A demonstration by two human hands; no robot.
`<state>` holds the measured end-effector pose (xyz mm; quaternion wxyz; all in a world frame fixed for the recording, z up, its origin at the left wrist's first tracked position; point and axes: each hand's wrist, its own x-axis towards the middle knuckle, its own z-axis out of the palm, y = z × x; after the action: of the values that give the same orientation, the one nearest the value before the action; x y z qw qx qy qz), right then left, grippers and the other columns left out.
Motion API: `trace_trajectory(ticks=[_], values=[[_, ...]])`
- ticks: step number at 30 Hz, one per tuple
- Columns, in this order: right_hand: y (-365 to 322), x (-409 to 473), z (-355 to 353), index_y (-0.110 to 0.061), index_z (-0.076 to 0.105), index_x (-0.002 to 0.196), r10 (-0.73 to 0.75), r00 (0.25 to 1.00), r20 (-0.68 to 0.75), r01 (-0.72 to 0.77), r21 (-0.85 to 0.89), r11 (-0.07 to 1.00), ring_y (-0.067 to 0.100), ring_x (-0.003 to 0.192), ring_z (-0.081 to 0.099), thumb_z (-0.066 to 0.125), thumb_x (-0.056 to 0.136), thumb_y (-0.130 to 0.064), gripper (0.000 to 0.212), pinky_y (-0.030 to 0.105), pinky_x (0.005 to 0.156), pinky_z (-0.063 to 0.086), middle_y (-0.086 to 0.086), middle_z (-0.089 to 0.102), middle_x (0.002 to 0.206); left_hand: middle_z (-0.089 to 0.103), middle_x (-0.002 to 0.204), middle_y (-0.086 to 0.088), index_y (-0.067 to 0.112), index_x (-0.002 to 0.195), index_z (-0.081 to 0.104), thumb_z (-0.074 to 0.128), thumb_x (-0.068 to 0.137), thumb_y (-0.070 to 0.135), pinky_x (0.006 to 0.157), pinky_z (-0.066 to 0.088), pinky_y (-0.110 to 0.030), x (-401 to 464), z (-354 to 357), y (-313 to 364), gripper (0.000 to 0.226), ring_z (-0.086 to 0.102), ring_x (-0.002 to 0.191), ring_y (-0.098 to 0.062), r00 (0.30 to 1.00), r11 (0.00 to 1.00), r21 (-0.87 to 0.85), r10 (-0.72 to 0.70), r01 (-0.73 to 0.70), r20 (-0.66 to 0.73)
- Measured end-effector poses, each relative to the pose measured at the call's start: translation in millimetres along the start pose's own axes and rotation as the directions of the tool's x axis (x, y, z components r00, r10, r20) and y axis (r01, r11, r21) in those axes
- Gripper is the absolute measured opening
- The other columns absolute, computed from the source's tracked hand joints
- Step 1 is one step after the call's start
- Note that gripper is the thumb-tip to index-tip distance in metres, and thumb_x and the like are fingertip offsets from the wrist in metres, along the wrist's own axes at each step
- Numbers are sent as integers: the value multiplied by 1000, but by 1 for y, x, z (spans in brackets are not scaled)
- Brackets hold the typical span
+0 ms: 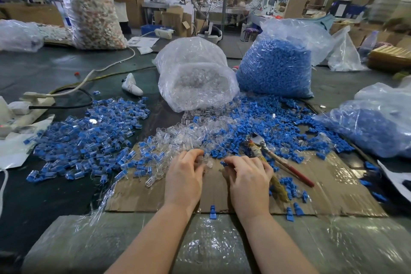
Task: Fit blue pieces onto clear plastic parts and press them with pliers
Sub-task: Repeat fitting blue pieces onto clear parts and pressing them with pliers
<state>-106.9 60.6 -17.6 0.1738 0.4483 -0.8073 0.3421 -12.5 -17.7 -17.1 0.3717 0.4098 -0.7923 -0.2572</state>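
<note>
My left hand (185,176) has its fingers curled around a clear plastic part (208,161) at the near edge of a loose heap of clear parts (178,135). My right hand (249,176) pinches a small blue piece (223,163) at its fingertips, a little apart from the left hand. The pliers (278,158), with a red handle and a tape-wrapped one, lie on the cardboard just right of my right hand, and part of them is hidden under it. Loose blue pieces (262,122) are spread behind both hands.
A pile of fitted blue-and-clear parts (89,135) covers the left. Behind stand a bag of clear parts (195,80) and a bag of blue pieces (275,66); another blue-filled bag (373,124) lies right. A power strip (33,102) and cables are at far left. A person stands at the back left.
</note>
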Motion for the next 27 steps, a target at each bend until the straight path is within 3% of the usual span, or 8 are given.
trace_trajectory(ticks=[5,10,13,18,21,27], values=[[0,0,-1,-19,70,79,-13,1000,4,13,35,999,19,71,57,73,79,-11,8,26,78,20,-7,66,71,51,89,19,20,101,69,61,87,8,74,33,1,0,-2,1,20,47,83,5,999,996,-83,27,-24,28],[0,0,0,-20,69,79,-22,999,27,22,-4,1000,19,70,57,76,75,-9,14,30,79,23,-7,65,70,52,91,16,18,97,68,71,80,10,80,49,-15,-1,-2,2,20,57,83,-1,995,992,-124,27,-14,99],[1,0,1,-20,70,80,-28,999,37,28,1,1000,18,71,56,76,75,-8,15,29,78,23,-8,65,71,53,90,14,21,93,65,71,79,8,81,51,-18,0,-2,2,20,57,83,-2,996,993,-119,4,6,91],[2,1,1,-19,66,78,-32,999,30,30,64,997,18,72,56,73,79,-15,8,28,78,22,-8,65,72,58,81,18,21,96,66,62,87,12,70,44,-3,1,-2,-1,13,58,77,2,997,989,-147,-6,18,79],[1,0,1,-19,65,75,-38,999,33,36,56,998,18,70,55,75,77,-17,11,30,78,23,-8,64,70,52,87,20,23,89,66,62,87,13,71,40,-1,3,-2,-1,11,54,79,4,998,984,-175,-26,36,61],[0,0,3,-19,63,76,-50,996,75,48,25,999,19,71,55,72,80,-22,10,31,77,23,-8,63,71,60,86,14,36,82,58,63,87,14,77,45,-14,3,-4,-3,24,58,83,-2,994,975,-208,-52,71,93]])
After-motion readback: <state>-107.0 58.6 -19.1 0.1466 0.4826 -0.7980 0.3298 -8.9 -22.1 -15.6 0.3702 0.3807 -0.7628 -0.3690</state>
